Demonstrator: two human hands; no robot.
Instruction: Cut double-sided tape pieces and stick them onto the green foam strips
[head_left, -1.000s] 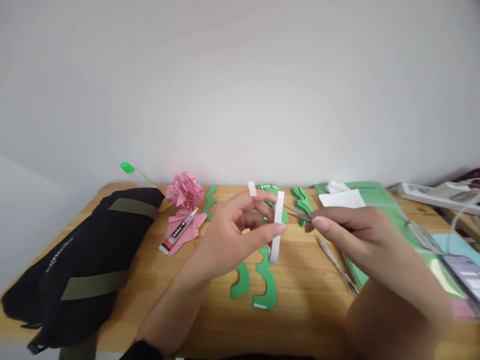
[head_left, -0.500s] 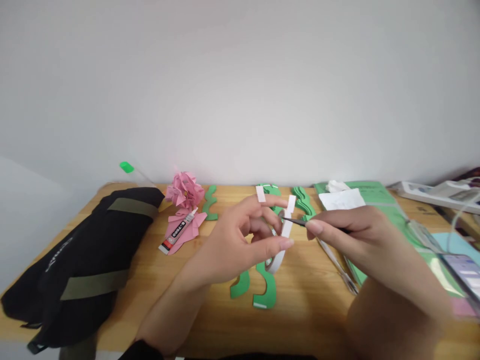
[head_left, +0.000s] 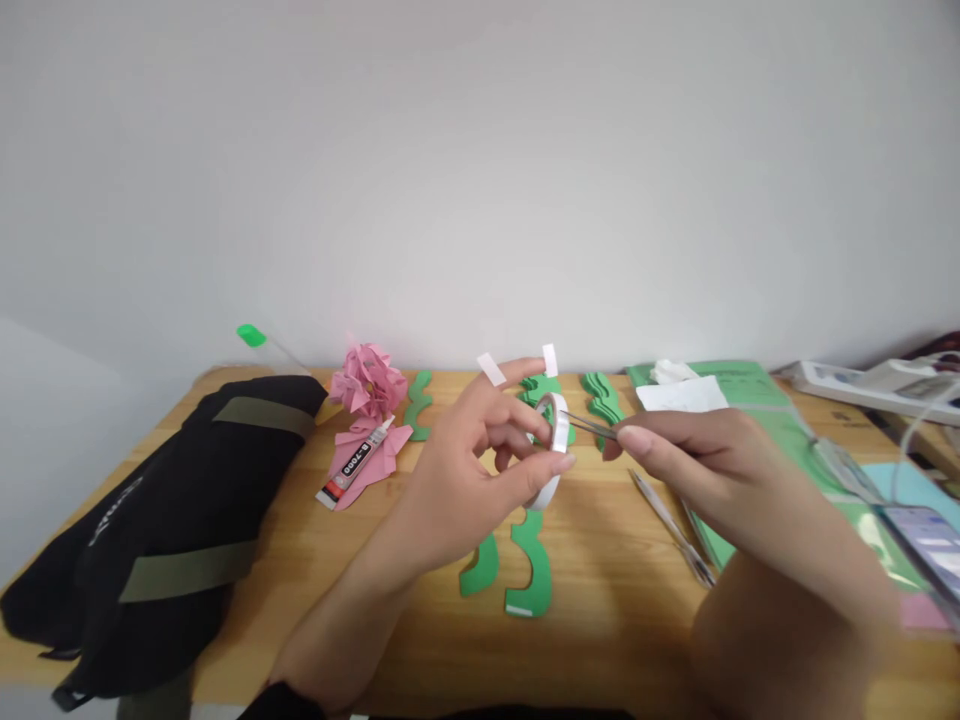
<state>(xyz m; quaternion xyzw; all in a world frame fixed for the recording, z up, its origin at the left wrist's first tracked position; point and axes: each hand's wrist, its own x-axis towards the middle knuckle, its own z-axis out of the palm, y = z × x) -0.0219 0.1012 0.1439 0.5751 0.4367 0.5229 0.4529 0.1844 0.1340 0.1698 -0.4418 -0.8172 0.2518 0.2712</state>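
My left hand (head_left: 457,480) is closed on a roll of white double-sided tape (head_left: 553,480), held upright between the thumb and fingers. Two short white tape pieces stick to its raised index finger: one tape piece (head_left: 491,369) near the knuckle, another tape strip (head_left: 550,360) at the fingertip. Pinched in my right hand (head_left: 697,470) are dark tweezers (head_left: 592,426), their tips at the outer face of the roll. Under the hands lie wavy green paper pieces; the nearest green piece (head_left: 536,570) has a white strip at its lower end.
Left stands a black bag (head_left: 202,500). Near it are a pink paper flower (head_left: 369,380) and a glue tube (head_left: 354,462). Stacked green pieces (head_left: 602,400) lie at the back. To the right are a craft knife (head_left: 673,530), green folder (head_left: 757,380), phone (head_left: 926,545) and power strip (head_left: 862,385).
My left index finger has lifted, with both tape pieces moving up and left. The roll has turned and shifted slightly left. The tweezers have moved slightly and stay near the roll.
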